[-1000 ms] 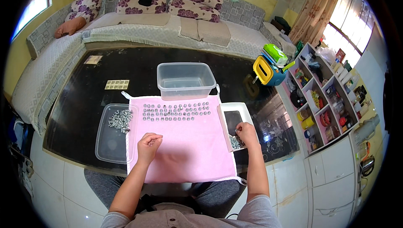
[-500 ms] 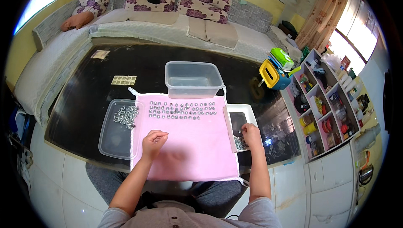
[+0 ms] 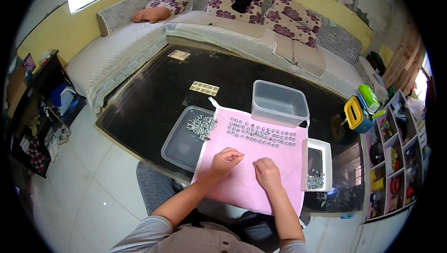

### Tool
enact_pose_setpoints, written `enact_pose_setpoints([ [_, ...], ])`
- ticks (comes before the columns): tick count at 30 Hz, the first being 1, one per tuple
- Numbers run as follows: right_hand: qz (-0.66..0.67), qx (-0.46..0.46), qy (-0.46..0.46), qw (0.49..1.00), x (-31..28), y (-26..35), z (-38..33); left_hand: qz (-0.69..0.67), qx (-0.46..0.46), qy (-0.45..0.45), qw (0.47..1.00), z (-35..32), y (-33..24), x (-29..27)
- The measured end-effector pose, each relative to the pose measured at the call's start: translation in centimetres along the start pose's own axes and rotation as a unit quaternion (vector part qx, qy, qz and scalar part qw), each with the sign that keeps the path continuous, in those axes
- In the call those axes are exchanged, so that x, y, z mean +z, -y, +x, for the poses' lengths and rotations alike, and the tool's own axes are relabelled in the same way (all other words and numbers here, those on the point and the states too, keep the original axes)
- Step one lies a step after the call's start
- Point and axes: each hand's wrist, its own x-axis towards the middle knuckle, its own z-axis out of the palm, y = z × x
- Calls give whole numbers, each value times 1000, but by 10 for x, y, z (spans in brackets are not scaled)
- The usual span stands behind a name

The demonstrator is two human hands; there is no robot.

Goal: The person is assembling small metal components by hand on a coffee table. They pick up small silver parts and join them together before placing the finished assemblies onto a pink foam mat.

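Observation:
My left hand [image 3: 226,163] hovers over the pink cloth [image 3: 288,197], its fingers pinched together. Close by on its right is my right hand [image 3: 267,173], also closed, with the fingertips pointing down. Whatever either holds is too small to make out. Beyond my hands, several rows of small metal fasteners [image 3: 260,133] stand on the cloth. To the left, a pile of silver screws [image 3: 201,127] lies in a shallow clear plastic lid [image 3: 179,146]. At the right edge of the cloth, a white open box [image 3: 327,160] holds small metal nuts [image 3: 315,181].
An open clear plastic tub [image 3: 280,106] stands at the cloth's far edge. The black table [image 3: 158,85] also bears a sticker sheet [image 3: 204,88] and a yellow-and-blue container [image 3: 357,114]. A shelf unit [image 3: 391,160] is at right; a sofa [image 3: 228,32] lies behind.
My right hand has left the white box and come over the cloth near my left hand. My left hand stays closed over the cloth. The view has turned left.

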Motion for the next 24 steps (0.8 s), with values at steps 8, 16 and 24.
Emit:
enact_pose_setpoints([
  [8, 27, -23, -3, 999, 0, 9, -16, 165, 72, -90, 980, 16, -19, -80],
  [16, 11, -21, -39, 999, -3, 9, -20, 370, 32, -102, 923, 45, -4, -152],
  [24, 26, 8, -37, 999, -18, 7, -31, 419, 33, -95, 902, 39, -4, -153],
])
